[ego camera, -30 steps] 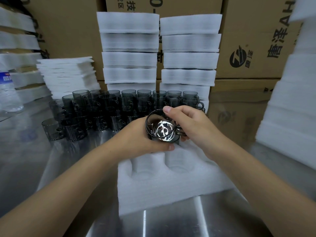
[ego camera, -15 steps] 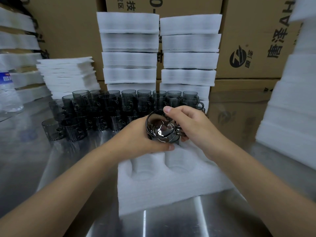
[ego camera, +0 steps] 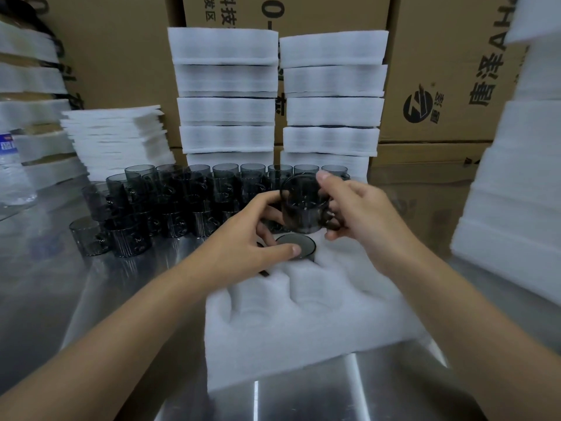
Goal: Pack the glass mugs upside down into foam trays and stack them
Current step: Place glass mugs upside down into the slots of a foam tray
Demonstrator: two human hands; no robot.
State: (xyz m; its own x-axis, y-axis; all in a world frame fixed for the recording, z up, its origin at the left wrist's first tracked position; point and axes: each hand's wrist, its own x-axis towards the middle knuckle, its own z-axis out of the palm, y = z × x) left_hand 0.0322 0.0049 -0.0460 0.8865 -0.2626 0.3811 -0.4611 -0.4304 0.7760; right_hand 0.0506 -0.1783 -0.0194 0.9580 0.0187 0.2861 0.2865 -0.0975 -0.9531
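Note:
A white foam tray (ego camera: 303,344) with round pockets lies on the steel table in front of me. One smoky glass mug (ego camera: 299,245) sits upside down in a far pocket, and my left hand (ego camera: 249,241) pinches its base between thumb and curled fingers. Just above it my right hand (ego camera: 358,208) grips a second glass mug (ego camera: 303,205) by the handle and rim, holding it in the air over the tray's far edge. Two near pockets (ego camera: 255,311) show bare foam.
Several more dark mugs (ego camera: 170,202) stand grouped at the back left of the table (ego camera: 60,299). Two stacks of foam trays (ego camera: 227,95) rise behind them, with flat foam sheets (ego camera: 115,132) on the left. More foam (ego camera: 516,208) towers on the right; cardboard boxes (ego camera: 440,71) line the back.
The hands, close together around glass before, have separated. One mug now sits upside down in the tray under my left hand, and my right hand has lifted another mug up and back.

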